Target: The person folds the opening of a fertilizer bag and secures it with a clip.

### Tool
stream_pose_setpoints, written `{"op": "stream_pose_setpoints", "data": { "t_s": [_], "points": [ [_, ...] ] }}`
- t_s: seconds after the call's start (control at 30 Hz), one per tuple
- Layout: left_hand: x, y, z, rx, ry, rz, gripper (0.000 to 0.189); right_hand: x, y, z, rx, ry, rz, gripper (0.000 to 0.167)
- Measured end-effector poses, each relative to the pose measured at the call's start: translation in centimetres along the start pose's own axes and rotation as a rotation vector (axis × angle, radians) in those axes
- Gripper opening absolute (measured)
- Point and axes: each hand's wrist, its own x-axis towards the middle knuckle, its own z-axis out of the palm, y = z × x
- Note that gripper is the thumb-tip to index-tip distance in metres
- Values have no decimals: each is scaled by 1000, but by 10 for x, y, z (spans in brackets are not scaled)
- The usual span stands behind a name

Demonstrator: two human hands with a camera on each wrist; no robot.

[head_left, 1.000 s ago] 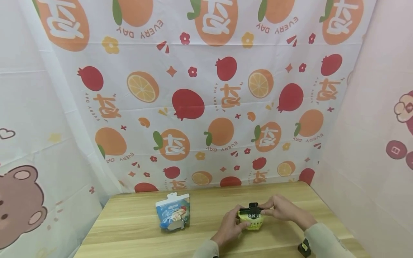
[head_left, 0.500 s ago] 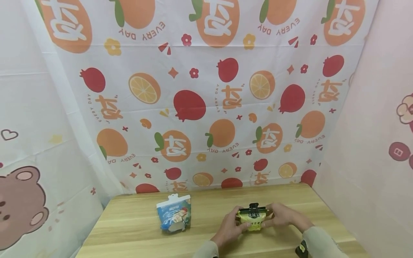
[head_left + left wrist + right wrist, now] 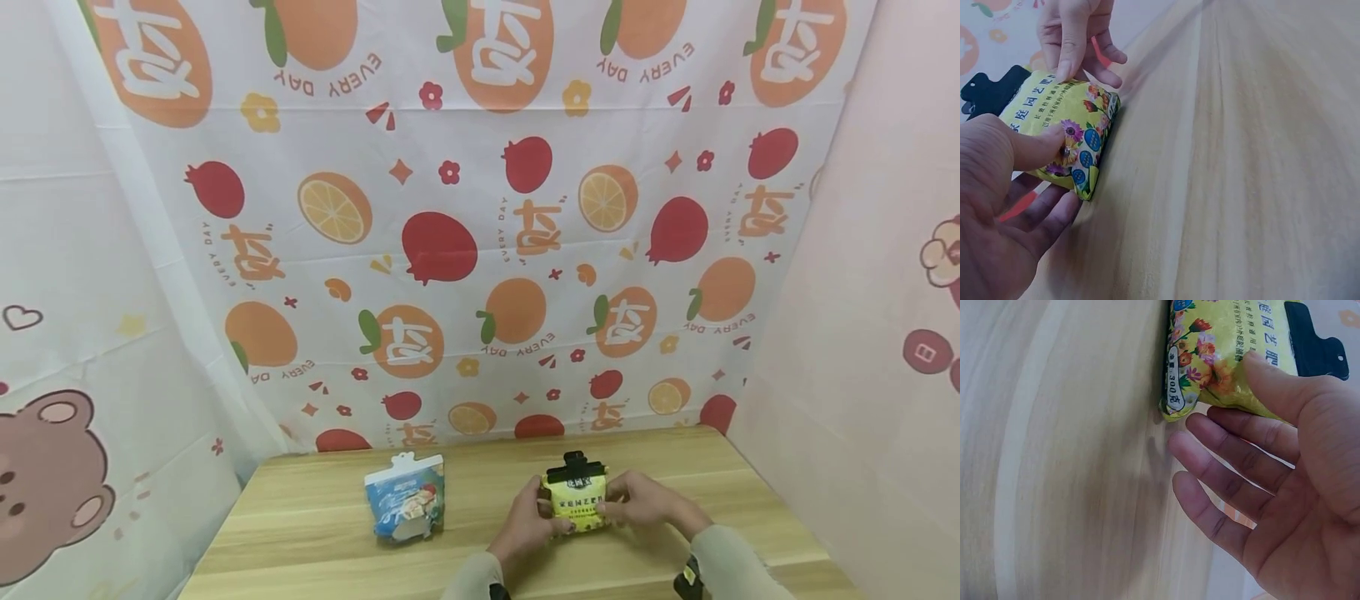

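Note:
A yellow fertilizer bag (image 3: pixel 577 504) with flower prints and dark lettering is held between both hands near the right half of the table. A black sealing clip (image 3: pixel 576 468) spans its top edge. My left hand (image 3: pixel 525 523) grips the bag's left side, thumb on the printed front and fingers behind, as the left wrist view shows. On the opposite side my right hand (image 3: pixel 647 504) pinches the edge, its thumb (image 3: pixel 1272 381) on the front. The remaining right fingers are spread below the bag. In the left wrist view the bag's bottom edge is close to the tabletop.
A blue-and-white bag (image 3: pixel 407 502) with a white clip (image 3: pixel 403 463) along its top stands on the left part of the wooden table (image 3: pixel 300 533). A small black item (image 3: pixel 688 579) is beside the right sleeve. Fruit-print cloth (image 3: pixel 465 250) hangs behind the table.
My right hand has come down from the clip's right end to the bag's side. The bag has shifted slightly left and away, and more of its front now faces the head view.

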Motion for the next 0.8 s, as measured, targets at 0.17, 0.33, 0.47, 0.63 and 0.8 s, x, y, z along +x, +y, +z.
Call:
{"op": "stream_pose_setpoints", "data": {
  "t_s": [0.17,0.33,0.47,0.63,0.8],
  "points": [
    [3,1,0,-9,18,17,61,2,1,2,-19,21,9,23],
    [7,3,0,-4,38,9,61,2,2,4,-27,45,23,22],
    [8,5,0,20,60,-9,67,4,2,6,-20,69,55,19],
    [10,5,0,46,107,-32,74,7,2,8,-26,86,90,18],
    [11,4,0,72,131,-16,64,10,3,9,-15,100,112,22]
  ]
}}
